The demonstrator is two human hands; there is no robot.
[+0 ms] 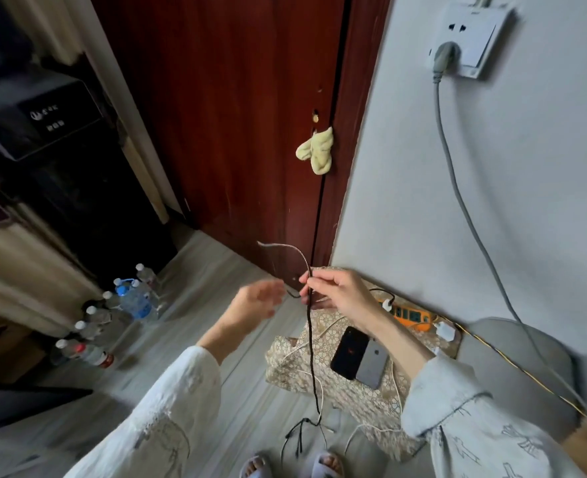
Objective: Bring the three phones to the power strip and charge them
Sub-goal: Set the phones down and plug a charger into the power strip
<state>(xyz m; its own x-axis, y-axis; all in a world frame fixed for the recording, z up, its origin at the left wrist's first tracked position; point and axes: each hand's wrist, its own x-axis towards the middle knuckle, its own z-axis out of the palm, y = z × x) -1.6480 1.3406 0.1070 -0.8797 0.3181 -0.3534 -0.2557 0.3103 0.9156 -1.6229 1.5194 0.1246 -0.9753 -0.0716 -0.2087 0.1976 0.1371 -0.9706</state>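
Note:
My right hand point(340, 293) pinches a dark braided charging cable point(311, 343) that hangs down to the floor, its silvery upper end curling up above my fingers. To the left of the cable, my left hand point(255, 301) is blurred and holds nothing, its fingers apart. Two phones lie side by side on a patterned cloth point(361, 405): a black phone point(349, 353) and a grey phone point(373, 365). An orange power strip point(411, 313) with white plugs in it lies against the wall behind them. No third phone shows.
A grey cord point(457, 188) runs from a wall socket point(471, 39) down toward the strip. Several water bottles point(119, 312) stand on the floor at left. A dark red door point(236, 115) with a yellow cloth point(317, 151) is ahead. White cables point(371, 427) trail across the cloth.

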